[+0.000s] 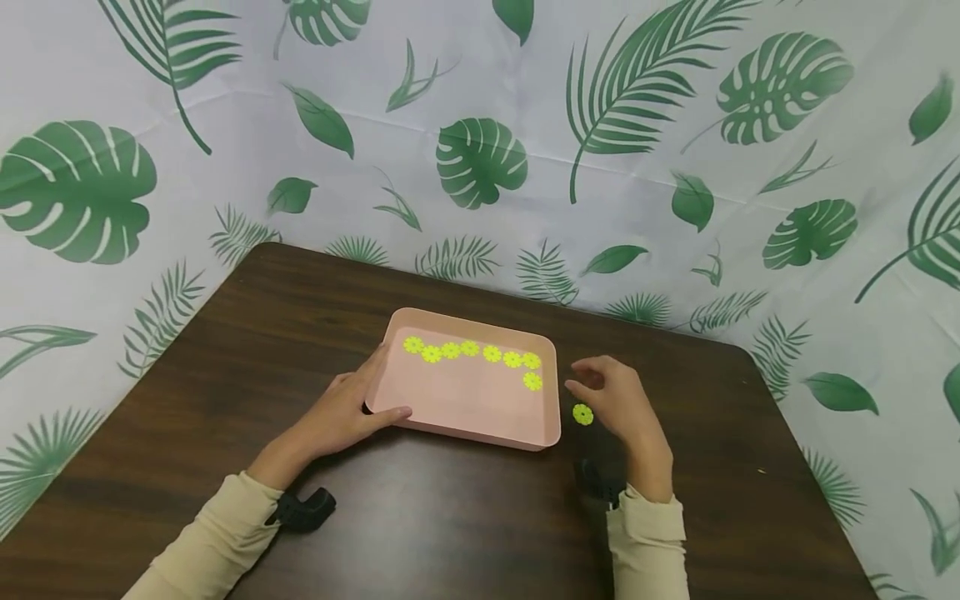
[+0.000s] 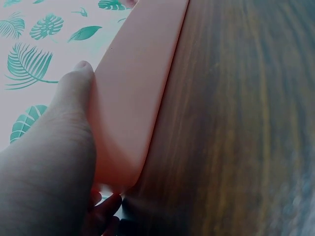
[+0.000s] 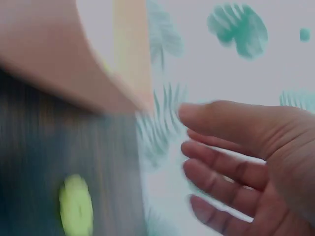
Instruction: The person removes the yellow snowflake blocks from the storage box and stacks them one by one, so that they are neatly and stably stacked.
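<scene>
One loose yellow-green flower (image 1: pixel 582 409) on desk (image 1: pixel 465 533), round so no long axis, just left of right hand (image 1: pixel 621 400), nearside of its fingertips. That hand's way closer, empty, fingers loosely bent. Left hand (image 1: pixel 348 417) grips pink tray (image 1: pixel 457 396); eight more flowers (image 1: pixel 492 353) inside.

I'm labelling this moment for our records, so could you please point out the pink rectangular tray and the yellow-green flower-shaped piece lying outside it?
Pink rectangular tray (image 1: pixel 465 396): head view, bare middle of its floor.
Yellow-green flower-shaped piece (image 1: pixel 578 415): head view, just left of its dark centre.
</scene>
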Demonstrator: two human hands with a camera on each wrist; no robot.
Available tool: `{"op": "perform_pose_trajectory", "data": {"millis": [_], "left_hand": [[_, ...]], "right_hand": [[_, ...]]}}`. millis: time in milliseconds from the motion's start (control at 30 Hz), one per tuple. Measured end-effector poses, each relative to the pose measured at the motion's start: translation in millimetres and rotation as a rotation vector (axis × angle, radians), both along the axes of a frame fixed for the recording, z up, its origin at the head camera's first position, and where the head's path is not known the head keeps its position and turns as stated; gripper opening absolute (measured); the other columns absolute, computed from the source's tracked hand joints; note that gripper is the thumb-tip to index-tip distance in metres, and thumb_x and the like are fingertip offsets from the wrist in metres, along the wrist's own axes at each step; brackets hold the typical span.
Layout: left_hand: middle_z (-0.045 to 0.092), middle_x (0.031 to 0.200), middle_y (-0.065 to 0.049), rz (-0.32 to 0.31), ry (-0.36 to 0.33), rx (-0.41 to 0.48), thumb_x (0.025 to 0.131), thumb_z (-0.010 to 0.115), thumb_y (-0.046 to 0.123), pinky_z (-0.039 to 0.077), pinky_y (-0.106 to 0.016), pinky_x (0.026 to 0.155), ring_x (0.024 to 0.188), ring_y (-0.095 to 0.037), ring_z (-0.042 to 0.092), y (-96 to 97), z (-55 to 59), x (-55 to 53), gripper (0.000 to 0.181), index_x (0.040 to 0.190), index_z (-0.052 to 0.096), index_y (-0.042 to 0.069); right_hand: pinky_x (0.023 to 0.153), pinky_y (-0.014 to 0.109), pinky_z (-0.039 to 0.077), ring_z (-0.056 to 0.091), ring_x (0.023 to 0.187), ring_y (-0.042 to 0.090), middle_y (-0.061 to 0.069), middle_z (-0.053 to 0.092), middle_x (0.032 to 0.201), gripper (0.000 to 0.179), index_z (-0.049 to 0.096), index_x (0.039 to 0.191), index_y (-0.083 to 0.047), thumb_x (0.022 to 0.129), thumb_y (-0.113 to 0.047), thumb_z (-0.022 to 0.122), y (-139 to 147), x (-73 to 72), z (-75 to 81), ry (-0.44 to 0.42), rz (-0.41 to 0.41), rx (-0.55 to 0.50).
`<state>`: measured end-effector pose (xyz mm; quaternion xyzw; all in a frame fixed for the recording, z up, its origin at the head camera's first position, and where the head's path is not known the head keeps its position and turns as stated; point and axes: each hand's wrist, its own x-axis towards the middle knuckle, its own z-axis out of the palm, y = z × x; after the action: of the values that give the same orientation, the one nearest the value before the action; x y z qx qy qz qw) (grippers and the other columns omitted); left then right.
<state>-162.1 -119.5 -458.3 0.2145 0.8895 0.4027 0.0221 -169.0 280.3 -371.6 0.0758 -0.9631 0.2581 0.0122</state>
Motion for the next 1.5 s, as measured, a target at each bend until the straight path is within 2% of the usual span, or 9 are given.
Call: {"op": "perform_pose_trajectory", "data": {"millis": [100,267,467,600,733,933,1200,1367,1500], "left_hand": [[0.015,0.172,-0.014,0.006,0.004,0.003,0.094,0.069,0.057,0.022,-0.061,0.115,0.151,-0.036,0.033,0.8,-3.3,1.1,0.106,0.166,0.012,0.004],[0.017,0.172,-0.013,0.006,0.011,0.003,0.094,0.069,0.058,0.024,-0.061,0.115,0.15,-0.034,0.036,2.7,-4.9,4.3,0.106,0.165,0.014,0.002],[0.017,0.172,-0.011,0.012,0.026,-0.003,0.093,0.069,0.059,0.026,-0.061,0.115,0.15,-0.033,0.037,0.6,0.4,4.1,0.106,0.166,0.014,0.004],[0.017,0.172,-0.012,0.012,0.03,0.001,0.093,0.07,0.057,0.026,-0.061,0.115,0.15,-0.034,0.037,0.3,3.1,2.9,0.106,0.166,0.014,0.004],[0.017,0.172,-0.011,0.018,0.033,-0.005,0.093,0.07,0.057,0.026,-0.06,0.115,0.15,-0.033,0.037,0.0,3.1,1.1,0.106,0.166,0.013,0.005],[0.017,0.172,-0.011,0.018,0.02,-0.01,0.093,0.069,0.06,0.025,-0.06,0.115,0.15,-0.032,0.037,-0.2,-0.2,1.7,0.108,0.166,0.013,0.005],[0.018,0.172,-0.012,0.02,0.012,-0.013,0.092,0.069,0.06,0.024,-0.059,0.116,0.15,-0.033,0.037,0.0,-0.6,2.1,0.108,0.166,0.013,0.004],[0.017,0.172,-0.012,0.023,0.011,-0.019,0.092,0.068,0.061,0.024,-0.06,0.116,0.15,-0.034,0.036,-0.3,0.0,2.0,0.108,0.166,0.013,0.004],[0.016,0.172,-0.013,0.019,0.016,-0.022,0.093,0.068,0.061,0.025,-0.06,0.115,0.151,-0.034,0.034,0.3,0.2,2.0,0.108,0.166,0.013,0.003]], "right_hand": [[0.081,0.048,0.059,0.068,0.09,0.031,0.02,0.073,0.105,0.027,0.073,0.117,0.008,0.094,-0.005,0.073,-28.0,-10.6,-3.6,-0.045,0.055,0.041],[0.081,0.046,0.057,0.066,0.088,0.032,0.024,0.071,0.105,0.019,0.072,0.109,0.011,0.096,-0.002,0.065,-62.3,-22.8,-15.5,-0.195,0.025,0.196],[0.062,0.038,0.045,0.048,0.063,0.026,0.011,0.056,0.073,0.019,0.065,0.079,0.002,0.095,0.0,0.055,-85.6,-25.8,-22.6,-0.145,-0.009,0.354],[0.074,0.044,0.056,0.058,0.071,0.027,0.015,0.071,0.091,0.013,0.075,0.096,0.002,0.095,-0.004,0.064,-90.2,-21.9,-21.8,-0.112,-0.05,0.353],[0.089,0.05,0.056,0.065,0.083,0.03,0.018,0.074,0.109,0.02,0.076,0.11,0.002,0.095,-0.008,0.068,-90.2,-19.2,-19.3,-0.109,-0.051,0.351],[0.09,0.052,0.055,0.066,0.087,0.033,0.02,0.073,0.11,0.024,0.075,0.112,0.003,0.091,-0.007,0.07,-88.1,-16.9,-18.1,-0.139,-0.061,0.369],[0.079,0.046,0.055,0.059,0.076,0.027,0.014,0.073,0.097,0.022,0.076,0.106,0.001,0.086,-0.006,0.077,-84.4,-17.2,-18.9,-0.165,-0.064,0.373],[0.066,0.038,0.045,0.052,0.068,0.024,0.008,0.061,0.076,0.007,0.075,0.09,-0.001,0.085,-0.005,0.077,-82.5,-16.5,-17.9,-0.175,-0.042,0.384],[0.066,0.038,0.046,0.052,0.068,0.024,0.006,0.061,0.075,0.006,0.074,0.087,-0.001,0.084,-0.005,0.077,-82.0,-16.7,-16.4,-0.189,-0.031,0.378]]}}
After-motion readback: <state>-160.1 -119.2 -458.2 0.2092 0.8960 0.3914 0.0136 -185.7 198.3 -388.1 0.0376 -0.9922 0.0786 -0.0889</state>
